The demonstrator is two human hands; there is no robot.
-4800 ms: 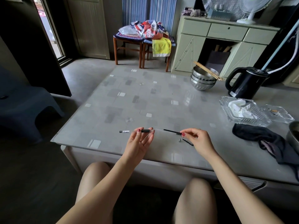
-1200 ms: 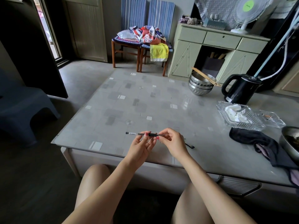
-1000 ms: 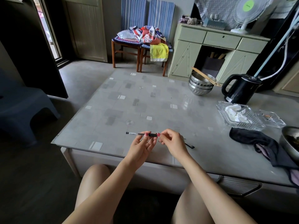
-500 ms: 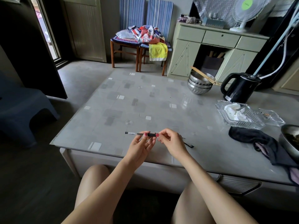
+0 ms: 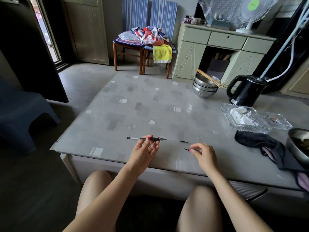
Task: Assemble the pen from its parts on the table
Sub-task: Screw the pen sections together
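My left hand (image 5: pixel 145 151) pinches the pen body (image 5: pixel 147 139) near its black grip and holds it level just above the table (image 5: pixel 150 104). The pointed tip faces right and the clear barrel with its black end faces left. My right hand (image 5: pixel 203 155) is off to the right, low over the table. Its thumb and fingertips are closed on a thin black pen part (image 5: pixel 187 149) that pokes out to the left. A second short dark piece (image 5: pixel 184 142) lies on the table between my hands.
A dark cloth (image 5: pixel 260 144) lies right of my right hand, with glass dishes (image 5: pixel 245 126) behind it and a metal bowl (image 5: pixel 297 144) at the right edge. A black kettle (image 5: pixel 245 91) and stacked steel bowls (image 5: pixel 204 87) with chopsticks stand at the back right.
My right hand has left the pen tip and moved right and down to the thin black part on the table. My left hand still holds the pen body, its pointed tip now showing.
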